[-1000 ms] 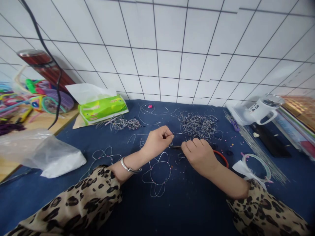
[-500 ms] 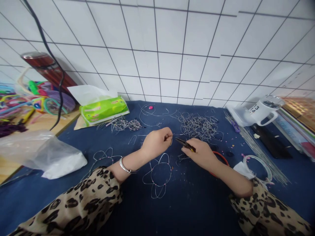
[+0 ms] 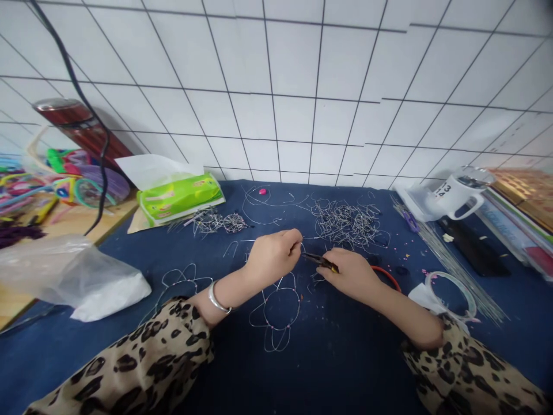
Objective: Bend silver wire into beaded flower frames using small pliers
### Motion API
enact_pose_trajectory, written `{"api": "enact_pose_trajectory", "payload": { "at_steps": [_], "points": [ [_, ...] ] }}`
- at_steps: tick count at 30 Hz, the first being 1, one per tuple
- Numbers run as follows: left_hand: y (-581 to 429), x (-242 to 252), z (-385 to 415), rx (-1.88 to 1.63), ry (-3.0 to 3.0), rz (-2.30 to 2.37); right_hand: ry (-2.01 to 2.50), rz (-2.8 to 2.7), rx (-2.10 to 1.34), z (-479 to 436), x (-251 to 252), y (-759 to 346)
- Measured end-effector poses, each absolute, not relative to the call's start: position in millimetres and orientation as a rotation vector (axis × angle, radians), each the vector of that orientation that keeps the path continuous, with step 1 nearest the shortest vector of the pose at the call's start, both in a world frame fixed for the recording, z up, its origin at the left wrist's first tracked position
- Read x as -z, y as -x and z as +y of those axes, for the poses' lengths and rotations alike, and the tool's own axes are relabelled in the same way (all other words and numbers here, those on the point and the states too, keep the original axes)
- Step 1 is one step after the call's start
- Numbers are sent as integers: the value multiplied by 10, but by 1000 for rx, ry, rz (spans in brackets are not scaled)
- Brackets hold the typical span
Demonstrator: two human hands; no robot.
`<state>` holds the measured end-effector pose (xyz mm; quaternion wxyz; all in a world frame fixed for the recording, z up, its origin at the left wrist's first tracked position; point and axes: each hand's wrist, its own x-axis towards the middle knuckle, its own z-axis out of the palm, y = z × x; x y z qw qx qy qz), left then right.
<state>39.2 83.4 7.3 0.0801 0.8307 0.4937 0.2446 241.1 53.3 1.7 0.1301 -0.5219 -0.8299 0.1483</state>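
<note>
My left hand [image 3: 275, 253] is closed in a pinch on a thin wire, most of it hidden by the fingers; a short loop shows at the fingertips. Wrapped in my right hand [image 3: 345, 271] is a pair of pliers [image 3: 322, 263], its dark jaws pointing left close to that wire. Whether the jaws touch the wire I cannot tell. Below my left hand lies a flower-shaped wire ring [image 3: 282, 309] with petal loops and small pink beads. A similar wire flower [image 3: 179, 283] rests to the left, partly behind my forearm.
A tangle of bent wires [image 3: 345, 222] lies behind my right hand, and a smaller wire heap [image 3: 218, 221] sits by the green tissue pack [image 3: 181, 197]. Straight wires [image 3: 449, 259], a tape roll [image 3: 472, 297] and a white mug [image 3: 455, 196] are at right. A plastic bag [image 3: 108, 282] is at left.
The pliers' jaws have moved slightly left and down, closer to my left fingertips. My left hand keeps its pinch, a little lower in view.
</note>
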Motion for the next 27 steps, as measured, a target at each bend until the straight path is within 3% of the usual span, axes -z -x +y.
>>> {"api": "enact_pose_trajectory", "payload": {
  "at_steps": [8,20,27],
  "points": [
    [-310,-103,983,-656,-1994,1142,1523,-2422,-347,567,21,-2447],
    [-340,-41,977,-810,-1730,1151,1367,-2285,151,506,22,-2403],
    [-357,-74,937,-860,-1697,1139,1229,-2493,224,441,12,-2345]
  ]
}}
